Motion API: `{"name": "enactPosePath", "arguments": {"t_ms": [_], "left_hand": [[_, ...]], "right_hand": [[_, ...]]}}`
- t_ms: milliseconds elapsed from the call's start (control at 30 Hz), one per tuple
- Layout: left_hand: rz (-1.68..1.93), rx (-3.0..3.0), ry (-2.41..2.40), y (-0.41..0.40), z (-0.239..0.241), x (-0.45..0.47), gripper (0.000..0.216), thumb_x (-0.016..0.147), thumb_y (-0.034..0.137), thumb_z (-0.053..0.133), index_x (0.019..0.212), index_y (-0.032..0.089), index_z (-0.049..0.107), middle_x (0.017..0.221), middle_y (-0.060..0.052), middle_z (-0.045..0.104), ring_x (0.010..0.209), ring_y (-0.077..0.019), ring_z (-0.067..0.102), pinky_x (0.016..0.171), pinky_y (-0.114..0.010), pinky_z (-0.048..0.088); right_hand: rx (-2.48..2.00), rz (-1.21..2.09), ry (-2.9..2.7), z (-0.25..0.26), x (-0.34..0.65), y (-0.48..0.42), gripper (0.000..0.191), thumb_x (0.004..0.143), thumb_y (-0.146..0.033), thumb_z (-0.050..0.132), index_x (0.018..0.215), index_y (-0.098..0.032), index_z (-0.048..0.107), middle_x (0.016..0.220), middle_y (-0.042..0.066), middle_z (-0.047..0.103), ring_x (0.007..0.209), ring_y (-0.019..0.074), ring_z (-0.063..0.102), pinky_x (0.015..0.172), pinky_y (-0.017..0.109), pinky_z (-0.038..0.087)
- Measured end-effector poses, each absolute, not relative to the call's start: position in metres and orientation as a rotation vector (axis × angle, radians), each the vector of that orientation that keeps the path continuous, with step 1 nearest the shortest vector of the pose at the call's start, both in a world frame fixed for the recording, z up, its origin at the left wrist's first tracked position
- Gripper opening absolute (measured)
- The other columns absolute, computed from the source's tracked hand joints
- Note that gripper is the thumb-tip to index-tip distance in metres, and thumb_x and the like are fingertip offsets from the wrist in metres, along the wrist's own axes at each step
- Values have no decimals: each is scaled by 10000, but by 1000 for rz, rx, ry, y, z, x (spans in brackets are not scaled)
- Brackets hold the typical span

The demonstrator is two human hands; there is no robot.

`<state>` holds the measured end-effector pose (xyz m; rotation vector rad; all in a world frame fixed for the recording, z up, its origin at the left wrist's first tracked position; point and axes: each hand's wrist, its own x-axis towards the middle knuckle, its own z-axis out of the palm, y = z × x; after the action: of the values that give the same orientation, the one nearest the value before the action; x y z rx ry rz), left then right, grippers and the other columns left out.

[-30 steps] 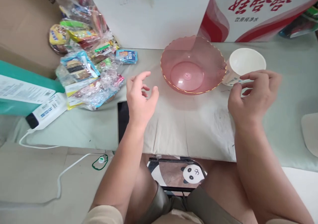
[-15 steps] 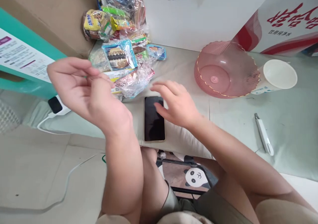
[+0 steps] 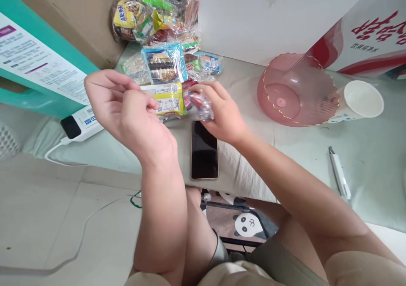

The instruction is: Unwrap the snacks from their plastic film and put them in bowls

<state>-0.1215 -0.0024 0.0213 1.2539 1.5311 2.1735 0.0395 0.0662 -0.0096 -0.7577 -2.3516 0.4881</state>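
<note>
My right hand [image 3: 223,113] is closed round a crumpled clear plastic packet [image 3: 203,105] with red and blue in it, above the top end of a black phone [image 3: 204,151]. My left hand [image 3: 127,108] is at the left of the snack pile, palm up, fingers curled in and thumb pressed near them; anything between them is hidden. Just beyond its fingertips lies a white and yellow snack packet [image 3: 168,98], partly covered by the hand. Behind that rests a blue-edged biscuit packet [image 3: 164,64], with a dark red packet [image 3: 187,92] alongside.
To the right stand a pink ribbed bowl [image 3: 266,93] with a gold rim and a white paper cup [image 3: 363,100]. A white utility knife [image 3: 339,174] lies nearer. Boxes line the back. A white power strip [image 3: 84,123] sits at left. More wrapped snacks [image 3: 161,13] are heaped behind.
My right hand has moved from above the phone to the pile and taken hold of the crumpled clear packet, uncovering the white and yellow one. My left hand stays curled. The view has shifted slightly.
</note>
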Motion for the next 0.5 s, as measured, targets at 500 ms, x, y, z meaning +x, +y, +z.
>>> {"name": "enactPosePath", "arguments": {"t_ms": [500], "left_hand": [[765,1022,892,-4,17,30,412,902,595,705,1023,203,676,896,-48,717,765,-191,699,653,-310,535]], "right_hand": [[-1044,-131,-2031,-16,219,-38,244,977,-269,625,1165,-406,699,987,72,640,1160,282,639,993,493,569]]}}
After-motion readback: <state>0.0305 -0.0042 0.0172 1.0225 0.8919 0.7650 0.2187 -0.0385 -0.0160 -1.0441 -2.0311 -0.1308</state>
